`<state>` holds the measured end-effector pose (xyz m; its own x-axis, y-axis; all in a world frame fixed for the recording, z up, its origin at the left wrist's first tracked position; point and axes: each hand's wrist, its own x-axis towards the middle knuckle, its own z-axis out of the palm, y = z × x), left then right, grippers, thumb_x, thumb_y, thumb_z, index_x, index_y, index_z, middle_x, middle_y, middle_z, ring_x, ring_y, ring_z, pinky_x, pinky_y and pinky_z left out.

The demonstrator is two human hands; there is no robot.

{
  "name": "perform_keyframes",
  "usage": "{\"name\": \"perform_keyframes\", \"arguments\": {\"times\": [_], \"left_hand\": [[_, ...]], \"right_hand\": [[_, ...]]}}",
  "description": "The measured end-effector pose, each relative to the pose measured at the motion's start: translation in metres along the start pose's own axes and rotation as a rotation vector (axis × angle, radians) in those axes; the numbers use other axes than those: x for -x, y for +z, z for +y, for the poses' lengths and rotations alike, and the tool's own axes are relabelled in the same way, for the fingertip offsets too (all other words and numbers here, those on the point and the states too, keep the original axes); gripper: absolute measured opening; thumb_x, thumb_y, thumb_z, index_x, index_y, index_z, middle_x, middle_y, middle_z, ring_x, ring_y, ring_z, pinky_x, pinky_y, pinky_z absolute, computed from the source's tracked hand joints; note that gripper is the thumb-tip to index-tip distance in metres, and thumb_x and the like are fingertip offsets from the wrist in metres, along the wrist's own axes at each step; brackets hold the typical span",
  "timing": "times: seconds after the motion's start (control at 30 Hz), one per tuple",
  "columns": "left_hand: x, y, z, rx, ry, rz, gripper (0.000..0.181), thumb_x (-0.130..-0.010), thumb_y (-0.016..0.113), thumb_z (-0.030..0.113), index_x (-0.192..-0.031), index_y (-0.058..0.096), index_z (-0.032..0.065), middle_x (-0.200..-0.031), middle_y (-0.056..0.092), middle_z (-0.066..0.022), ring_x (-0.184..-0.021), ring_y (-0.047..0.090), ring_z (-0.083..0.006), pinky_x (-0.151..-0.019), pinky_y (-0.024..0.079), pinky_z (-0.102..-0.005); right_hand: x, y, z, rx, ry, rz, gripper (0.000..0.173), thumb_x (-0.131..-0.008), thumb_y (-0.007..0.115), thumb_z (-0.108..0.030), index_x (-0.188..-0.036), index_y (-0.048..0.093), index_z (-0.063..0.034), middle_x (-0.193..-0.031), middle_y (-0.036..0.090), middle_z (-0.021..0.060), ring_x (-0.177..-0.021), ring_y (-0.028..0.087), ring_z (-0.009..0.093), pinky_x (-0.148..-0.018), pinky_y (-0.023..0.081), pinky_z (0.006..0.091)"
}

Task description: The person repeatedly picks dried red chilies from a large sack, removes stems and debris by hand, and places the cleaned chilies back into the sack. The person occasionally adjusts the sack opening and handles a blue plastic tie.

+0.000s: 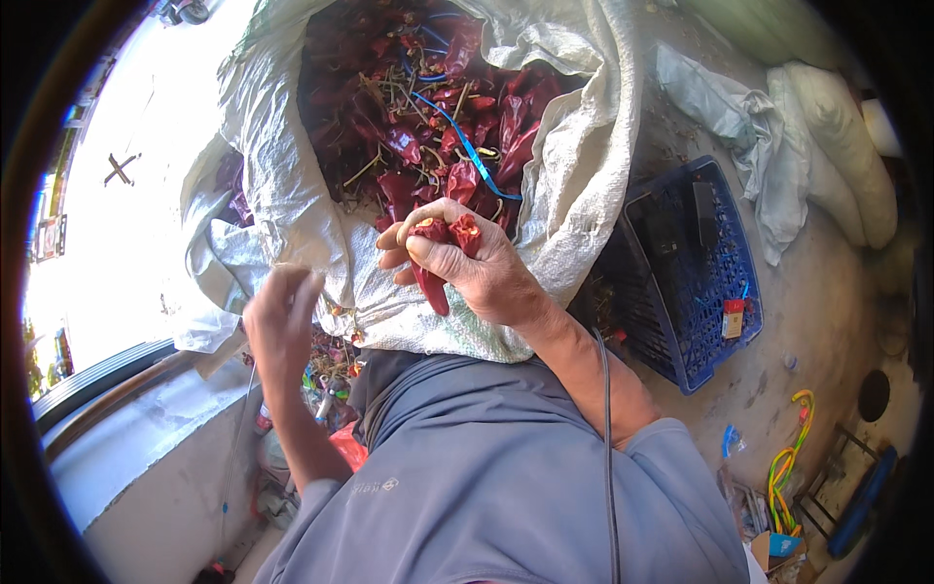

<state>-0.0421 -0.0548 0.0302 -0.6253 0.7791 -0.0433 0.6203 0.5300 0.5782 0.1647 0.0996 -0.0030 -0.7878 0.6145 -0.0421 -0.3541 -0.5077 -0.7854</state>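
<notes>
Dried red chilli peppers [432, 281] are gripped in my right hand [496, 281], at least two of them, their stem ends facing up between thumb and curled forefinger. This hand is above the near rim of a large white woven sack [584, 197]. Inside the sack lies a heap of dark red dried chillies [467, 131] with loose stems among them and a blue strap [471, 150] across the top. To the left, my left hand [281, 314] is motion-blurred beside the sack's outer side, fingers bent; whether it holds anything is not clear.
A blue plastic crate [686, 365] with dark objects and a small red box [732, 319] stands right of the sack. Full white sacks [832, 146] lie beyond it. A ledge [160, 423] runs along the left. Stem scraps [332, 354] lie below my left hand.
</notes>
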Motion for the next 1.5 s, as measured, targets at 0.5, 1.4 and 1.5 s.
{"name": "perform_keyframes", "arguments": {"times": [0.5,1.4,1.5], "left_hand": [[-0.161,0.090,0.042,0.443,0.021,0.231,0.042,-0.082,0.080,0.014,-0.120,0.070,-0.0027,-0.103,0.077,-0.0131,-0.091,0.073,-0.0192,-0.086,0.056,-0.0324],[-0.024,0.082,0.072,1.038,0.069,-0.201,0.036,-0.101,0.063,0.007,-0.136,0.061,-0.0041,-0.114,0.070,-0.0088,-0.095,0.067,-0.0112,-0.081,0.057,-0.0269],[-0.021,0.086,0.067,0.990,0.085,-0.163,0.026,-0.101,0.066,0.004,-0.125,0.069,-0.0043,-0.104,0.073,-0.0070,-0.088,0.067,-0.0096,-0.081,0.057,-0.0255]], "right_hand": [[0.023,-0.011,-0.007,0.567,-0.074,0.234,0.021,-0.096,0.077,-0.021,-0.102,0.066,-0.0043,-0.079,0.067,0.0054,-0.072,0.061,0.008,-0.068,0.052,0.0289],[-0.006,-0.003,-0.021,1.416,-0.495,0.187,0.044,-0.087,0.074,-0.016,-0.125,0.064,0.0030,-0.098,0.069,0.0181,-0.087,0.070,0.035,-0.076,0.058,0.0427],[-0.003,-0.004,-0.013,1.477,-0.435,0.196,0.040,-0.087,0.076,-0.018,-0.118,0.063,0.0028,-0.096,0.069,0.0164,-0.089,0.071,0.032,-0.075,0.058,0.0412]]}}
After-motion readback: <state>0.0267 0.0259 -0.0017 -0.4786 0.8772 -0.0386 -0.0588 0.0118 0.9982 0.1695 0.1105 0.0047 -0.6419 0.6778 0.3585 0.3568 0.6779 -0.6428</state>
